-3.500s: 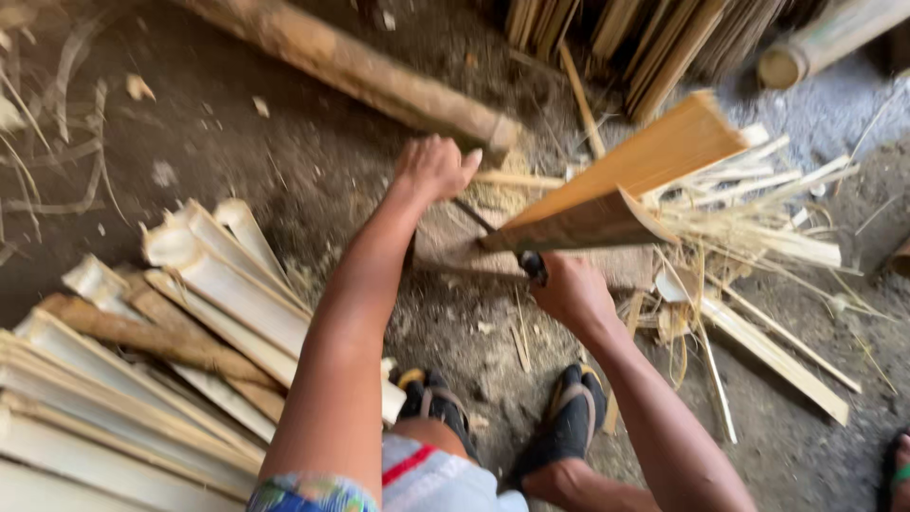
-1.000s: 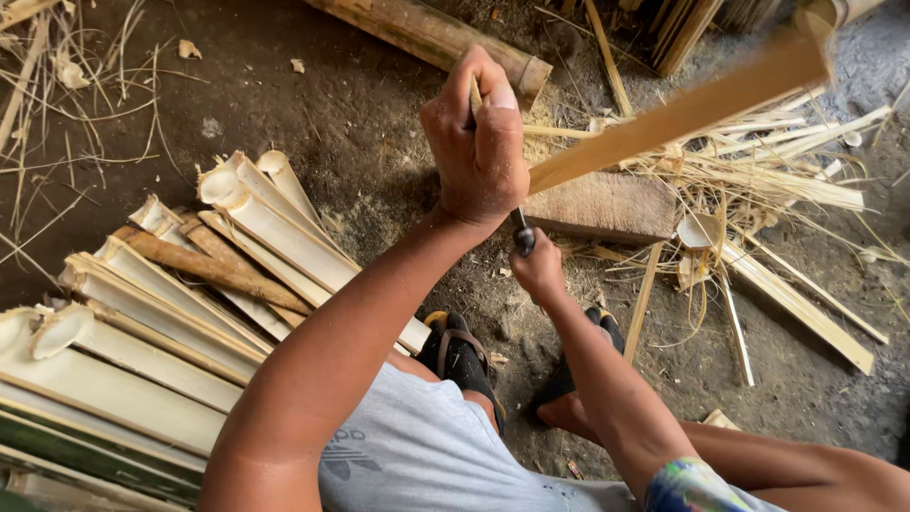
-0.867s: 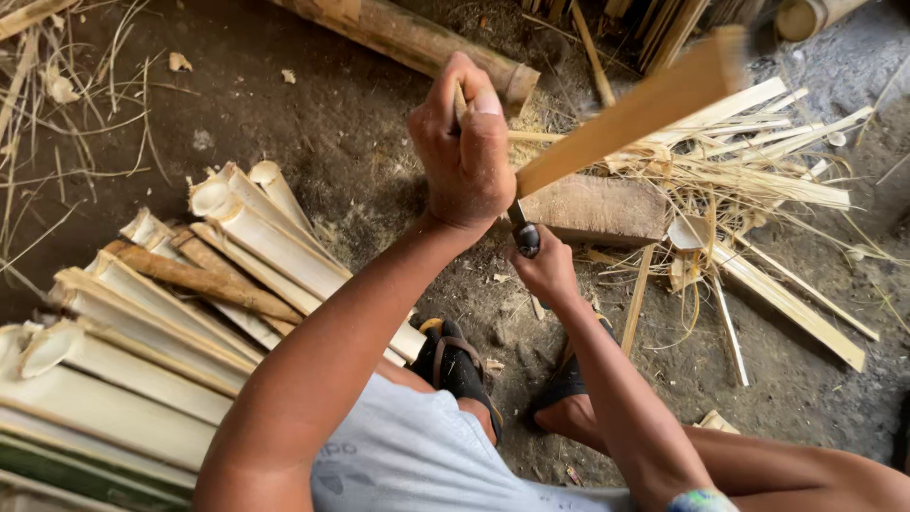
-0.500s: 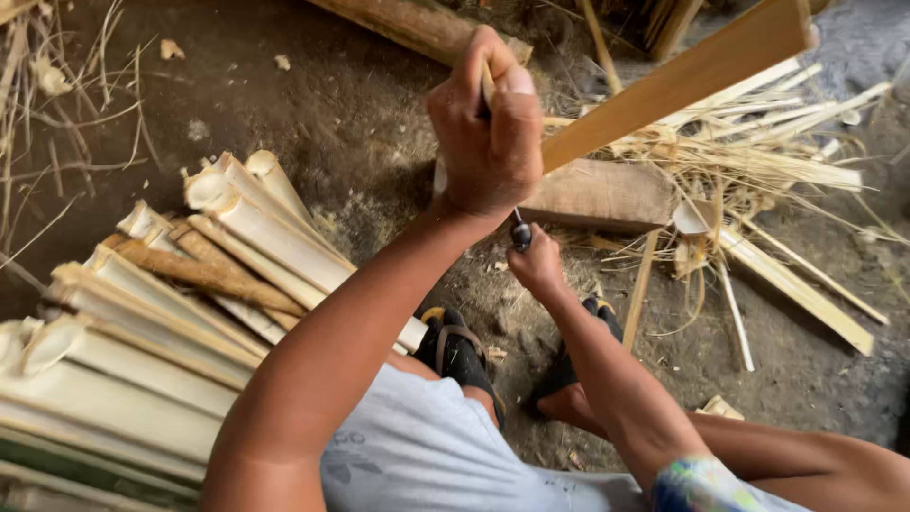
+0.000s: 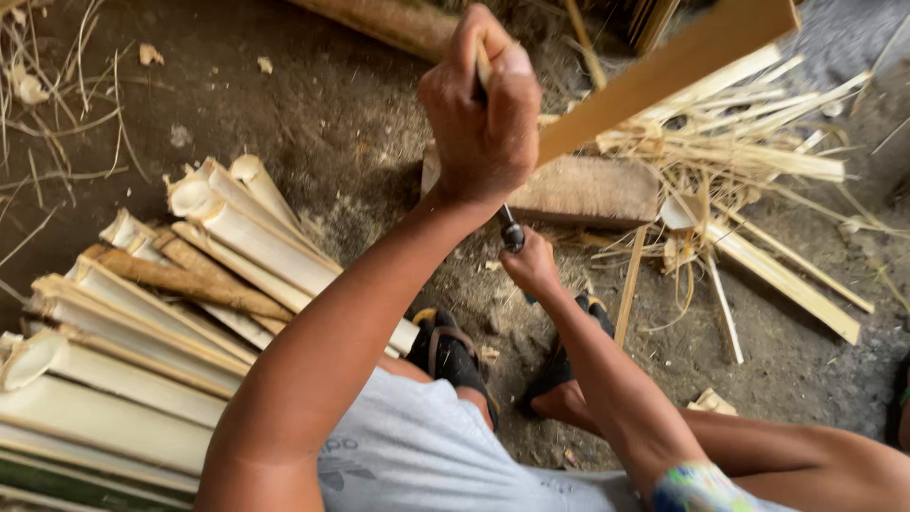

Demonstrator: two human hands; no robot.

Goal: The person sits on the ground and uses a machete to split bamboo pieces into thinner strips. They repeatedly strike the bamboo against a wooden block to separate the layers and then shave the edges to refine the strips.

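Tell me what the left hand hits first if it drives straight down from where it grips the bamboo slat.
Most likely the right hand on the knife handle directly below the left hand; beyond that, the wooden block on the ground. Depth is unclear from this overhead view.

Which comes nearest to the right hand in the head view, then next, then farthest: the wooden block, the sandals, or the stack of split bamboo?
From the right hand:
1. Wooden block, on the ground just above the hand.
2. Sandals, below and to the left, at the feet. It is close between these first two.
3. Stack of split bamboo, far off at the left edge.
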